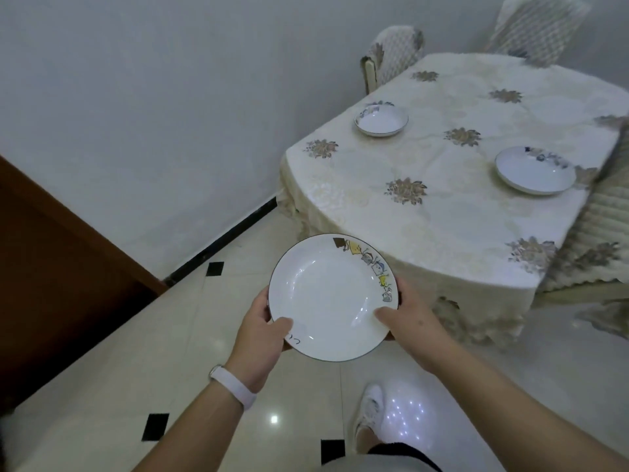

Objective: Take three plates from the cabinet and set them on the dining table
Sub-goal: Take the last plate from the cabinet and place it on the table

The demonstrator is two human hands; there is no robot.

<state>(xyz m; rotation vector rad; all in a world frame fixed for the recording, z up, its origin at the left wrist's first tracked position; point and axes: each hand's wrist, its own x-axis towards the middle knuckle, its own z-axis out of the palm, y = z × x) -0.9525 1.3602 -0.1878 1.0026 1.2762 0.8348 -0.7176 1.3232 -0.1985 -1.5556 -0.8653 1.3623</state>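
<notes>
I hold a white plate (326, 294) with a dark rim and a cartoon border level in front of me, above the tiled floor and short of the table's near corner. My left hand (263, 330) grips its left edge, thumb on top. My right hand (406, 316) grips its right edge the same way. Two more white plates lie on the dining table (425, 212), which wears a cream floral cloth: one plate (381, 120) sits near the far left corner, the other plate (535, 170) near the right side.
Covered chairs stand behind the table (396, 51) and at its far right (537, 27); a quilted chair back (592, 233) presses against the right side. A brown wooden panel (58, 267) stands at the left against the white wall. My white shoe (369, 410) is on the glossy tiles.
</notes>
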